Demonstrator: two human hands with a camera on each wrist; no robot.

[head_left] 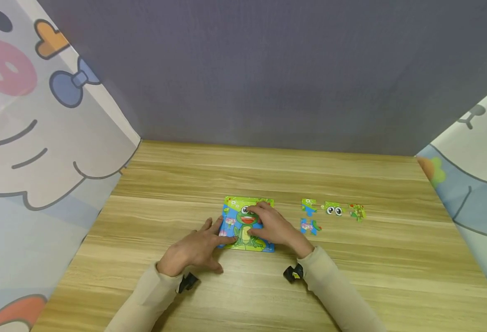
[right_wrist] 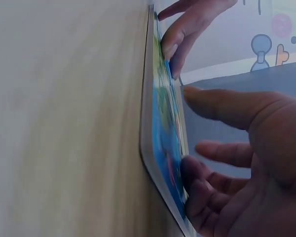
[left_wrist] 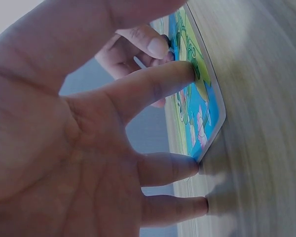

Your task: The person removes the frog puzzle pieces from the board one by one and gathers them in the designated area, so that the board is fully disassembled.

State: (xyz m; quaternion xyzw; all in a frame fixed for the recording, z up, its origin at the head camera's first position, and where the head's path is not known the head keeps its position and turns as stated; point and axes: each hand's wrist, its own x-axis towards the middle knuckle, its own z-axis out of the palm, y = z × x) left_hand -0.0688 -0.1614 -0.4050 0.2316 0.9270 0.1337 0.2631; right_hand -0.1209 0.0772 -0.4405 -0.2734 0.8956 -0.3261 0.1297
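A frog jigsaw puzzle (head_left: 230, 202) in a flat tray lies on the wooden table, showing a green frog on blue. With its fingers spread, my left hand (head_left: 195, 249) reaches over the puzzle's left side; one fingertip presses near the frog's foot and another touches the corner in the left wrist view. My right hand (head_left: 274, 227) is over the puzzle's right half, its thumb and index finger apart. In the right wrist view its other fingers (right_wrist: 200, 192) bend against the puzzle's edge, and no piece shows between them. That hand hides part of the frog's face and the right side.
To the right lie several loose jigsaw pieces: one with eyes (head_left: 333, 210), a red-flowered one (head_left: 357, 211), a blue-and-green one (head_left: 308, 206) and a pink-flowered one (head_left: 309, 226). A grey partition (head_left: 276, 83) stands behind the table (head_left: 392, 258), with cartoon-printed panels at both sides.
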